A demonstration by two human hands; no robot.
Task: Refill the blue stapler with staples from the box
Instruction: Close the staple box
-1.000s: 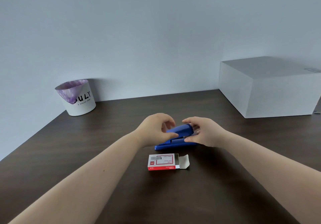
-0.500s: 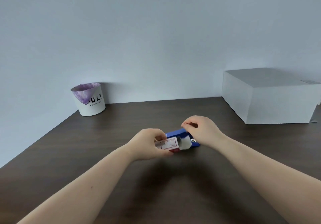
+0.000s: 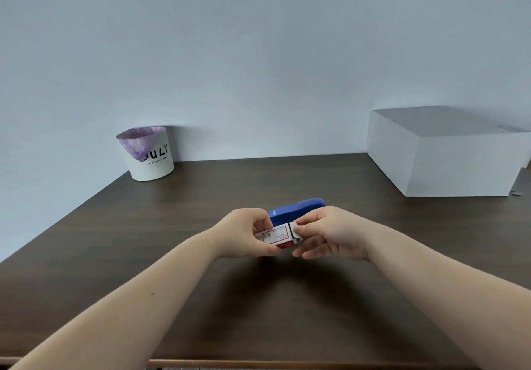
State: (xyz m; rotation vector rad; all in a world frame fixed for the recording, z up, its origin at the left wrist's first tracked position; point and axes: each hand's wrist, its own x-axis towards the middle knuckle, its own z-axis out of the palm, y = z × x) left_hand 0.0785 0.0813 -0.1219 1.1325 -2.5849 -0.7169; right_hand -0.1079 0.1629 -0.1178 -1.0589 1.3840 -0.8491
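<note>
Staple box (image 3: 278, 237) held above mid-tabletop, long axis left-right, open flap end toward right hand (image 3: 330, 234). Left hand (image 3: 247, 236) closed around its left end; right hand's fingertips pinch at the flap. Blue stapler (image 3: 296, 211) on the tabletop just behind both hands, nearer the right.

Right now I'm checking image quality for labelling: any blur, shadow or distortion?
Head view: wide-angle bend at the desk edges; soft shadow under the hands; box print too blurred to read; no glare.
</note>
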